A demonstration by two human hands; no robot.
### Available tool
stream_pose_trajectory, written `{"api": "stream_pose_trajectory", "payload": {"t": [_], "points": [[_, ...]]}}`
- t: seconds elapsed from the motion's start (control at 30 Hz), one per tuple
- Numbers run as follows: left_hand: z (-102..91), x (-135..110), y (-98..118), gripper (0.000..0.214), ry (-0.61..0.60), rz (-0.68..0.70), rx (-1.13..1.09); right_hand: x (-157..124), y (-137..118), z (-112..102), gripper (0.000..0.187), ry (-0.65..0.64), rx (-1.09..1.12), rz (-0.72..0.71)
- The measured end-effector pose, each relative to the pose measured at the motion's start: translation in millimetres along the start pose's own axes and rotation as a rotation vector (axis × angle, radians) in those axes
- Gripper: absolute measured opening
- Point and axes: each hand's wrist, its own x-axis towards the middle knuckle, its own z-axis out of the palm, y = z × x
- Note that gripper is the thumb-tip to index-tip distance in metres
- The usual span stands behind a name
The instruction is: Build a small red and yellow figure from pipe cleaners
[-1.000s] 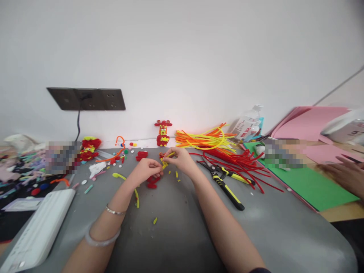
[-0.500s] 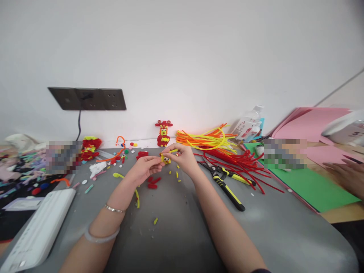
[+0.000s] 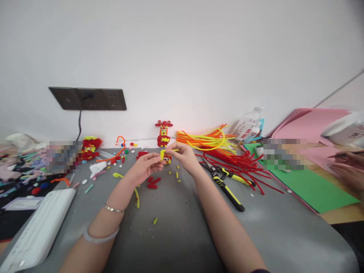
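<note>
Between my closed fingertips runs a short yellow pipe cleaner (image 3: pixel 162 154), bent near its left end. My left hand (image 3: pixel 148 167) pinches that bent end, and my right hand (image 3: pixel 182 156) pinches the straighter part. Just under them shows a small yellow-and-red figure piece (image 3: pixel 167 159) with stick-on eyes; whether a finger touches it I cannot tell. Behind my hands a finished-looking red-and-yellow pipe-cleaner figure (image 3: pixel 163 134) stands against the wall. Red coiled pieces (image 3: pixel 153 182) and cut yellow bits (image 3: pixel 177 174) lie close by on the grey table.
Yellow and orange pipe cleaners (image 3: pixel 199 139) and red ones (image 3: pixel 241 163) lie right of my hands, beside black-and-yellow pliers (image 3: pixel 227 189). Farther right are green paper (image 3: pixel 313 189), a plastic bottle (image 3: pixel 250 123) and another person's hand (image 3: pixel 348 168). A white glue-gun-like case (image 3: pixel 42 227) sits at left.
The bent yellow pipe cleaner has shifted at my fingertips and stands more upright in my left hand. My arms stay nearly still. At far right the other person's hands have moved, lifting a dark pen.
</note>
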Motion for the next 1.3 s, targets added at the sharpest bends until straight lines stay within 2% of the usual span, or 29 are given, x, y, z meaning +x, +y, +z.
{"api": "stream_pose_trajectory", "payload": {"t": [0.1, 0.2, 0.47, 0.67, 0.8, 1.0, 1.3], "points": [[2.0, -1, -2, 0.030, -0.021, 0.061, 0.057, 0, 0, 1, 0.028, -0.017, 0.035, 0.016], [4.2, -1, -2, 0.034, 0.015, 0.114, 0.113, -1, 2, 4, 0.027, -0.022, 0.033, 0.028], [2.1, 0, -2, 0.034, 0.065, 0.175, 0.086, -2, 0, 6, 0.029, -0.046, -0.041, -0.004], [4.7, 1, -5, 0.032, 0.031, 0.219, 0.045, -3, -3, -1, 0.031, -0.169, -0.027, 0.050], [6.9, 0, -7, 0.030, 0.021, 0.247, 0.088, -4, -2, -5, 0.028, -0.193, -0.013, 0.083], [9.8, -1, -6, 0.035, 0.088, 0.231, 0.042, -4, -1, -6, 0.031, -0.192, 0.036, 0.133], [11.8, -4, -5, 0.039, 0.095, 0.204, 0.072, -4, 2, -11, 0.028, -0.230, 0.032, 0.180]]}}
